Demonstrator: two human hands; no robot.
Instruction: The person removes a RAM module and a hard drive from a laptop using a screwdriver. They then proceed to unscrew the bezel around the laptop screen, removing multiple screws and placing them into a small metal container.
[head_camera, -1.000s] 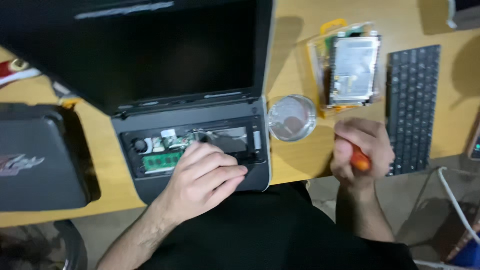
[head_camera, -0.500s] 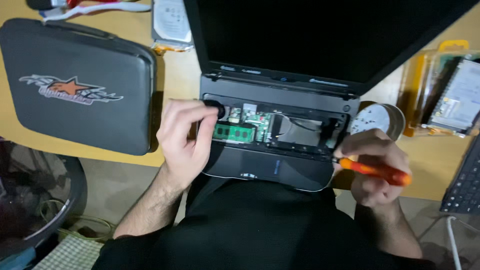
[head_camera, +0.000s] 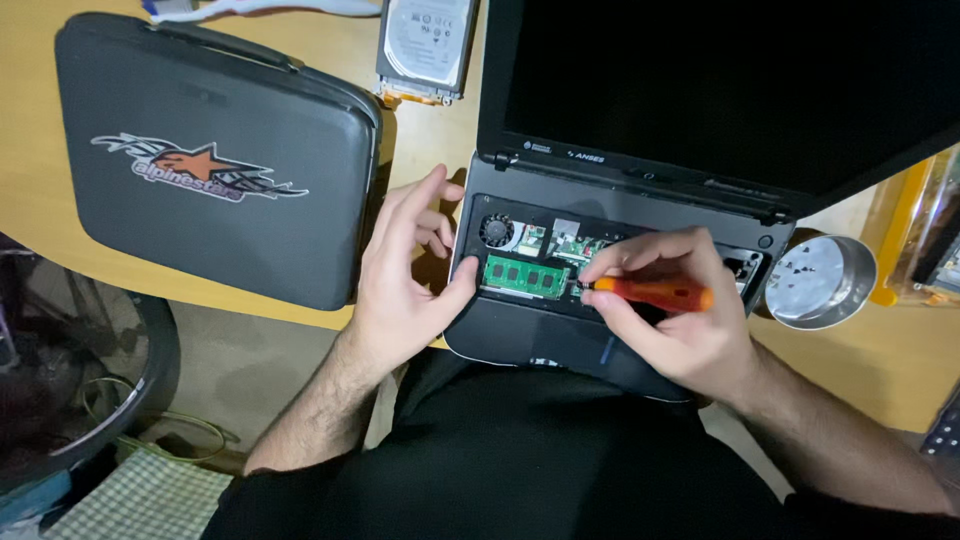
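Observation:
A dark laptop (head_camera: 560, 345) lies at the table's front edge with its keyboard cover off, showing a small fan (head_camera: 496, 232) and a green memory module (head_camera: 525, 276). My left hand (head_camera: 405, 275) rests against the laptop's left side, thumb on its edge, fingers apart. My right hand (head_camera: 668, 310) grips an orange-handled screwdriver (head_camera: 655, 293) whose tip points at the right end of the memory module. The black screen (head_camera: 720, 90) stands open behind.
A grey hard case (head_camera: 210, 160) with a star sticker lies to the left. A bare hard drive (head_camera: 425, 45) sits at the back. A small metal bowl (head_camera: 820, 283) stands to the right of the laptop, beside yellow packaging (head_camera: 915, 235). The wooden table (head_camera: 870, 370) ends near my lap.
My right hand has brought the screwdriver from the laptop's right corner onto the open bay by the memory module. My left hand slid off the bay to the laptop's left edge.

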